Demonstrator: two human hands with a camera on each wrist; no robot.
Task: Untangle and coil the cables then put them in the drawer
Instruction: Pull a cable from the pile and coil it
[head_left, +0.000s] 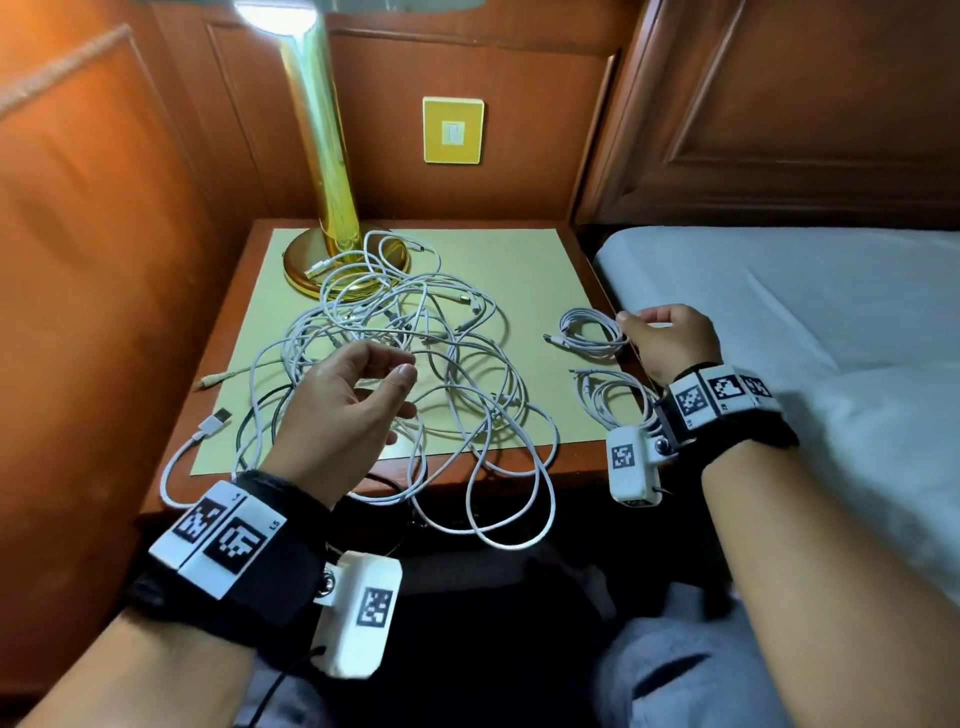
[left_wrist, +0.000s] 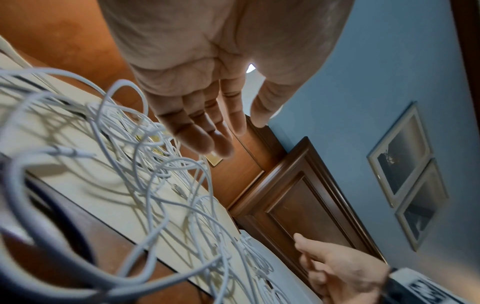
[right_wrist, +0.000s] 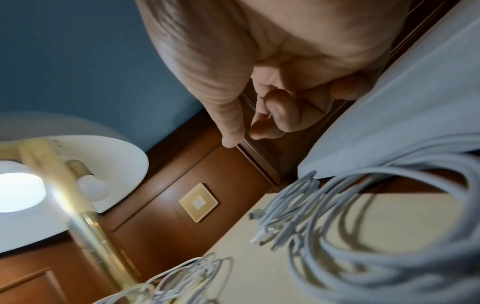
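Note:
A loose tangle of white cables (head_left: 415, 353) covers the middle of the nightstand (head_left: 582, 457), and some loops hang over its front edge. My left hand (head_left: 384, 366) hovers just above the tangle with relaxed fingers (left_wrist: 221, 131), holding nothing. Two coiled white cables lie at the right edge: the far coil (head_left: 592, 332) and the near coil (head_left: 613, 400), which my right wrist partly covers. My right hand (head_left: 631, 325) is beside the far coil. Its fingers (right_wrist: 280, 115) are curled in, the thumb is out, and nothing shows in its grip. No drawer is in view.
A brass lamp (head_left: 332, 260) stands at the back left with cable loops lying over its base. A cream mat (head_left: 519, 260) covers the tabletop. A bed with a white sheet (head_left: 779, 312) adjoins on the right, and wood panelling (head_left: 104, 260) on the left. A yellow switch plate (head_left: 453, 130) is on the back wall.

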